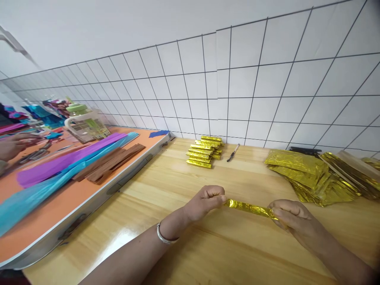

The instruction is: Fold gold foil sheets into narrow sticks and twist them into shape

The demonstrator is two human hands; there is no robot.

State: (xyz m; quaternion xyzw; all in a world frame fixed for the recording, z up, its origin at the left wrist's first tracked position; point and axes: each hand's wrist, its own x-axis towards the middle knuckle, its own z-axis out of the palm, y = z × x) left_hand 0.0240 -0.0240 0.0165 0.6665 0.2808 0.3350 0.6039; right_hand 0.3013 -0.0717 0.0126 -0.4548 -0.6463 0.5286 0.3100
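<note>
A narrow folded strip of gold foil (249,208) stretches between my two hands, just above the wooden table. My left hand (207,202), with a bangle on its wrist, is closed and pinches the strip's left end. At the other end my right hand (292,215) is closed on the foil too, thumb on top. Beyond my left hand lies a stack of similar folded gold foil strips (199,155). Past my right hand rests a pile of flat gold foil sheets (299,168). The strip's very ends are hidden by my fingers.
A pen (233,152) lies by the tiled wall. On the left, an orange-topped table (118,183) with a metal side carries purple paper (71,158), blue paper (63,178), brown strips (114,163) and a clear basket (89,126). Another person's hand (18,143) is at the far left.
</note>
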